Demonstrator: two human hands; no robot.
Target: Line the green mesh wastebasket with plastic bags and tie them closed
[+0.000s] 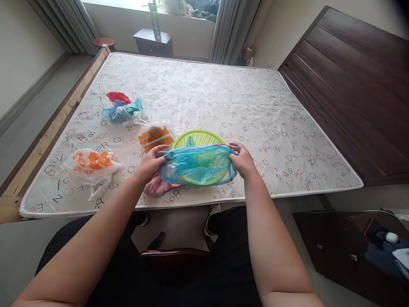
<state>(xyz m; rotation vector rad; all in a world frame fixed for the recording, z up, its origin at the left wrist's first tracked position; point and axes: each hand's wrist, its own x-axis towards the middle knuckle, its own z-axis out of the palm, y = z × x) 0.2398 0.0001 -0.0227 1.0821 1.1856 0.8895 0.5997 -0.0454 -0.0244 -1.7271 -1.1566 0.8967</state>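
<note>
A thin blue see-through plastic bag (198, 166) is stretched sideways between my two hands above the near edge of the mattress. My left hand (153, 161) pinches its left end, and my right hand (242, 160) grips the right end. Behind the bag, and partly seen through it, stands a green plastic basket (200, 135) with a mesh wall. A pink cloth (157, 186) lies beneath the bag's left side. Just beyond my left hand is a clear bag with an orange-brown pattern (156, 135).
On the patterned mattress (223, 98), a white bag with orange print (92, 162) lies left. Crumpled red and blue bags (121, 106) lie farther back. A dark headboard (351, 94) rises right; a dark cabinet (338, 243) stands lower right, a phone (373, 230) on top.
</note>
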